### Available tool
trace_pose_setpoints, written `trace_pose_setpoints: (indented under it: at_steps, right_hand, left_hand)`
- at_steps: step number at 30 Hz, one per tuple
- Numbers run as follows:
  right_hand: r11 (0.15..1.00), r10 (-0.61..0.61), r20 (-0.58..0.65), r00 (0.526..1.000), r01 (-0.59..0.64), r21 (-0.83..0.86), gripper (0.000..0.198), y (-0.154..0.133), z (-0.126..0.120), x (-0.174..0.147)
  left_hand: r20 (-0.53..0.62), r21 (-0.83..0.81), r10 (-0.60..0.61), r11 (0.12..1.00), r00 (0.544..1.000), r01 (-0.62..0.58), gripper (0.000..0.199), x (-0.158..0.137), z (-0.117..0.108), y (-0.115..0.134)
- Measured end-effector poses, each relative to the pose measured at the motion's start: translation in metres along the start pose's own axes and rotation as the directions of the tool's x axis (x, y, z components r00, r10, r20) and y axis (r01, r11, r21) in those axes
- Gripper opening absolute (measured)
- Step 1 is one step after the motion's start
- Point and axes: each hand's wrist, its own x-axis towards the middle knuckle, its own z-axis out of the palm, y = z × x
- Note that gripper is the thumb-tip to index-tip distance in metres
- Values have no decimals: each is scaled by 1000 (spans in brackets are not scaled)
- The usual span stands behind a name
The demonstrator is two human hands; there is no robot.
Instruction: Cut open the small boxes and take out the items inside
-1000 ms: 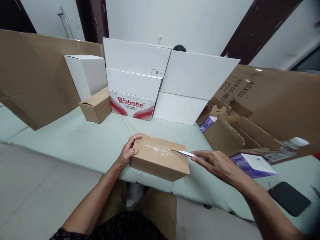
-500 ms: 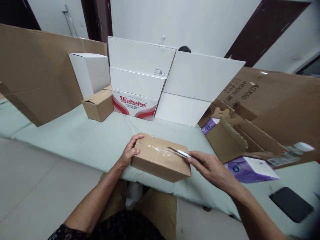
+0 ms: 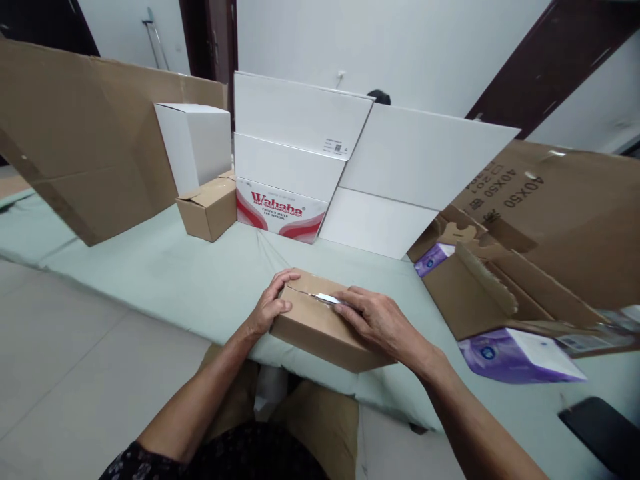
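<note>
A small brown cardboard box (image 3: 315, 338) lies on the pale green cloth near its front edge, its clear-taped seam facing up. My left hand (image 3: 270, 308) grips the box's left end, thumb on top and fingers over the far corner. My right hand (image 3: 377, 319) is closed around a knife (image 3: 326, 298) with a whitish handle. The knife lies low along the top seam and points toward my left hand. Its blade tip meets the seam, but how deep it sits cannot be seen. The right part of the box top is hidden under my right hand.
Behind stand white cardboard panels (image 3: 380, 157), a red-and-white Wahaha carton (image 3: 280, 212), another brown box (image 3: 207, 210) and a white box (image 3: 205, 147). On the right are an opened carton (image 3: 467, 293), a purple-and-white pack (image 3: 520, 357) and a black flat object (image 3: 607, 433).
My right hand has slid left over the box top, carrying the knife along the seam toward the left end. My left hand keeps its grip. The whole view has shifted slightly.
</note>
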Motion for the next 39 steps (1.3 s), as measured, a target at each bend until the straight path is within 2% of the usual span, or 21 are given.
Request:
trace_pose_setpoints:
  at_steps: [5, 13, 19, 25, 32, 39]
  right_hand:
    - [995, 53, 39, 998, -49, -87, 39, -5, -2, 2]
    - [987, 74, 70, 995, -63, -150, 35, -14, -7, 5]
    - [934, 181, 99, 978, -140, -329, 33, -29, -3, 8]
    - [937, 134, 53, 990, -109, -332, 31, -34, 3, 7]
    - [902, 172, 16, 985, -151, -405, 34, -38, 9, 7]
    - [886, 181, 44, 982, -143, -442, 32, -35, 13, 4]
  left_hand:
    - [0, -6, -6, 1000, 1000, 6, 66, 0, 0, -2]
    - [-2, -20, 0, 1000, 1000, 0, 66, -1, 0, -4]
    - [0, -37, -3, 999, 1000, 3, 64, -1, 0, -4]
    - [0, -58, -17, 998, 1000, 17, 66, -3, 2, -2]
    - [-3, -70, -26, 997, 1000, 26, 66, -3, 3, 0]
    - [1, -75, -29, 997, 1000, 29, 67, -3, 2, 0]
